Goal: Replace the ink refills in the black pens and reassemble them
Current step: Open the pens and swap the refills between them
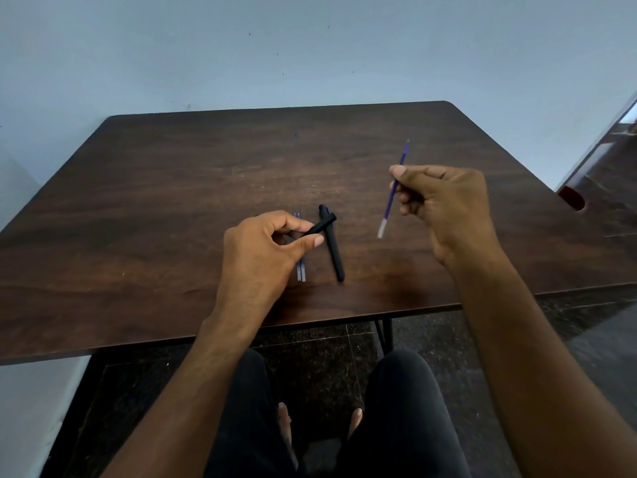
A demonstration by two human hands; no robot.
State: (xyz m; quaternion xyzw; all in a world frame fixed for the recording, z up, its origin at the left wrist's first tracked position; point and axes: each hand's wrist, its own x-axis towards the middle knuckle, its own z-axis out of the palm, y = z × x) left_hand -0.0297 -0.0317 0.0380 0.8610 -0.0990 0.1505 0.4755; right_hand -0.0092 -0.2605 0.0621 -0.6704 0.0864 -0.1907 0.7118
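Two hands work above the dark worktop (172, 188): left hand (265, 250) fingers clamp a black pen barrel (322, 226) at frame centre, right hand (444, 201) fingers pinch a blue refill (391, 198); another black pen (332, 244) and spare refills (301, 270) lie below.

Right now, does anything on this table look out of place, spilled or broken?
Nothing stands out. The left hand holds a black pen barrel, the right hand holds a blue refill, and another black pen and two refills lie on the table. No ink marks show.
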